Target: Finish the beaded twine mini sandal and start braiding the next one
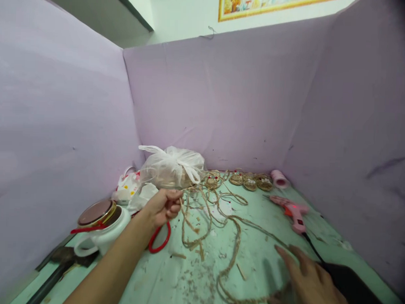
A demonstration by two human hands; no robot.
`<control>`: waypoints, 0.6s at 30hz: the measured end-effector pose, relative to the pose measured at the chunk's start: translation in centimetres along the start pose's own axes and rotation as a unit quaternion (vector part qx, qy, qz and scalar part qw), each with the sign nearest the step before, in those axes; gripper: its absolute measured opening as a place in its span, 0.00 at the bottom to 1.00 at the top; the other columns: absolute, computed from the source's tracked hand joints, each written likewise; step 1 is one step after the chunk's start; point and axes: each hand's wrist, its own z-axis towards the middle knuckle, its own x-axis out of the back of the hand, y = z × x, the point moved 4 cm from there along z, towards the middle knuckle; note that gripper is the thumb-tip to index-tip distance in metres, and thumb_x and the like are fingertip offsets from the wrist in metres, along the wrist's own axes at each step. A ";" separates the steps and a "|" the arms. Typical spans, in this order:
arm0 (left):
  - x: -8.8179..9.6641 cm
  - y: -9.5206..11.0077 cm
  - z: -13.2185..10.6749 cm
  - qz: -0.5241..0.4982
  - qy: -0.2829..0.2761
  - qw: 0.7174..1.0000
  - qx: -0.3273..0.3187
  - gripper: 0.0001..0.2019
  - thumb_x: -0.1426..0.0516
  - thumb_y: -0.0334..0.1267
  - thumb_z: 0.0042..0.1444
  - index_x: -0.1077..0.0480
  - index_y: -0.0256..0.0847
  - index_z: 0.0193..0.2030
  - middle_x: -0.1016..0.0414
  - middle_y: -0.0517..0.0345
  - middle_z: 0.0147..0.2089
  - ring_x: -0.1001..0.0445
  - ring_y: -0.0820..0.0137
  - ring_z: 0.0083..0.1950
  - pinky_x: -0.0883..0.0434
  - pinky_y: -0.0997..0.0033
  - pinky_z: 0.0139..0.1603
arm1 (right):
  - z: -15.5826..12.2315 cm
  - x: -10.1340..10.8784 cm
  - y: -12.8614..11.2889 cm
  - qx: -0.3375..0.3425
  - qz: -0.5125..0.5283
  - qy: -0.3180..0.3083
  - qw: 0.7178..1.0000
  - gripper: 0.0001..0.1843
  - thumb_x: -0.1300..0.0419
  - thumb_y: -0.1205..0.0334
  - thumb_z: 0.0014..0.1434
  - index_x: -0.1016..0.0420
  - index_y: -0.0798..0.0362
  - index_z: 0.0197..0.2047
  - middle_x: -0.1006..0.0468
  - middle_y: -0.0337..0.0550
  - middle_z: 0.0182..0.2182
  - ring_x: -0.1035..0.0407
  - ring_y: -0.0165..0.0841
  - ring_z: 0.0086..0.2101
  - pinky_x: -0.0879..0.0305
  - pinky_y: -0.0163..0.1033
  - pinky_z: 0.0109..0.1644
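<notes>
My left hand (165,207) is closed, its fingers pinched on a strand of jute twine (185,213) over the middle of the table. More twine lies in loose loops beside it, and a thicker braided length (235,246) curves toward my right hand (313,278). That right hand is slightly blurred at the lower right, fingers stretched and apart from the thumb. The braided twine reaches its thumb, and a thinner strand runs behind its fingers; a firm hold does not show. Red scissor-like handles (159,239) lie partly hidden by my left wrist.
A pink glue gun (291,210) with a black cord lies right. Several twine ornaments (249,182) and a pink roll (279,179) line the back by a tied plastic bag (172,166). At left are a white mug (111,233), a round-lidded jar (97,211) and a hammer (57,273).
</notes>
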 end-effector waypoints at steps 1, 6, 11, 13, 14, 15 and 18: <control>-0.3 -0.3 -0.7 -0.026 -0.011 1.000 -0.002 0.12 0.51 0.26 0.54 0.40 0.33 0.20 0.44 0.65 0.17 0.50 0.84 0.12 0.54 0.84 0.09 | 0.2 -0.1 0.3 -0.020 0.000 -0.005 1.000 0.39 0.40 0.54 0.42 0.40 0.55 0.58 0.43 0.62 0.59 0.43 0.59 0.54 0.37 0.58 0.46; 0.5 1.5 -2.3 -0.163 0.031 0.980 -0.115 0.09 0.53 0.26 0.53 0.39 0.34 0.23 0.43 0.64 0.19 0.44 0.83 0.15 0.47 0.86 0.11 | 2.6 -0.3 -4.5 -0.011 0.085 -0.139 0.987 0.50 0.40 0.57 0.44 0.59 0.68 0.64 0.51 0.70 0.61 0.54 0.53 0.60 0.51 0.52 0.59; 2.5 3.8 -2.4 -0.216 0.094 0.944 -0.229 0.08 0.51 0.27 0.51 0.38 0.36 0.22 0.38 0.62 0.20 0.39 0.81 0.17 0.43 0.85 0.13 | 5.2 -1.8 -13.3 -0.004 0.157 -0.162 0.974 0.53 0.36 0.60 0.42 0.59 0.70 0.64 0.59 0.71 0.63 0.63 0.53 0.62 0.57 0.50 0.62; 2.6 5.1 -3.2 -0.216 0.101 0.931 -0.278 0.10 0.51 0.27 0.51 0.37 0.36 0.21 0.37 0.61 0.21 0.39 0.80 0.17 0.42 0.84 0.13 | 6.1 -3.0 -15.9 0.023 0.167 -0.166 0.972 0.53 0.36 0.58 0.42 0.58 0.70 0.64 0.57 0.69 0.63 0.62 0.53 0.62 0.58 0.49 0.62; 2.4 5.8 -3.7 -0.213 0.104 0.924 -0.301 0.10 0.52 0.27 0.51 0.36 0.36 0.21 0.37 0.60 0.21 0.39 0.80 0.17 0.42 0.83 0.14 | 6.6 -3.6 -16.9 0.032 0.157 -0.166 0.973 0.54 0.35 0.58 0.41 0.57 0.71 0.64 0.56 0.70 0.63 0.61 0.54 0.62 0.58 0.49 0.62; 2.0 6.7 -4.4 -0.205 0.109 0.915 -0.330 0.11 0.52 0.27 0.51 0.36 0.36 0.20 0.37 0.59 0.21 0.39 0.80 0.17 0.41 0.83 0.14 | 7.1 -4.1 -17.6 0.041 0.142 -0.162 0.976 0.53 0.35 0.57 0.42 0.56 0.71 0.63 0.55 0.70 0.62 0.60 0.54 0.61 0.57 0.49 0.62; 0.9 9.0 -6.6 -0.189 0.114 0.893 -0.393 0.13 0.53 0.25 0.51 0.36 0.34 0.18 0.40 0.58 0.21 0.40 0.80 0.18 0.41 0.83 0.14 | 9.3 -5.2 -18.7 0.057 0.102 -0.117 0.986 0.44 0.41 0.53 0.49 0.50 0.71 0.62 0.49 0.69 0.61 0.55 0.53 0.60 0.56 0.49 0.61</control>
